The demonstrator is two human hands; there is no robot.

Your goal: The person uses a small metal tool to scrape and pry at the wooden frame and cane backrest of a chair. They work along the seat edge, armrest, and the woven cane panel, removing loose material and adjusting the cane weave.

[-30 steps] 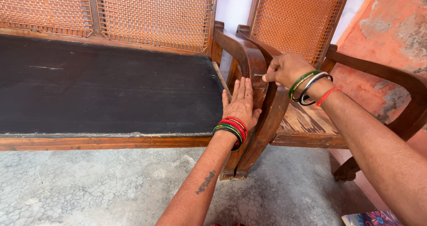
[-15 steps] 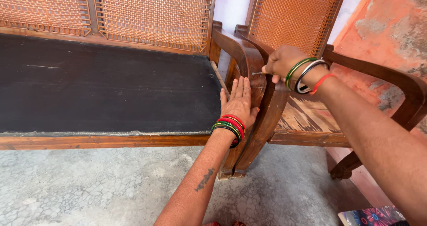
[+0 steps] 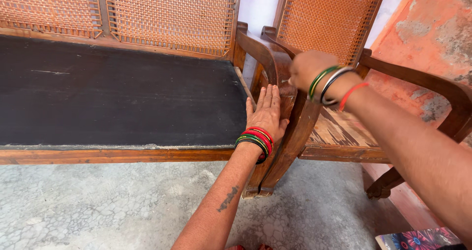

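Since the earlier frame your right hand [image 3: 309,69] has slid left along the chair arm and blurs. Head view: its grip looks curled over the armrest [image 3: 275,58] top, though whether it clamps you cannot tell. Your left hand [image 3: 265,115] lies flat, open, pressed against the bench [image 3: 123,97] arm post, likely to steady it beside the chair [image 3: 339,132].

Bench [image 3: 123,102] left, chair [image 3: 339,132] right, apparently touching

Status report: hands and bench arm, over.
Left hand flat on bench armrest front. Right hand closed at the armrest top. Chair tight alongside.
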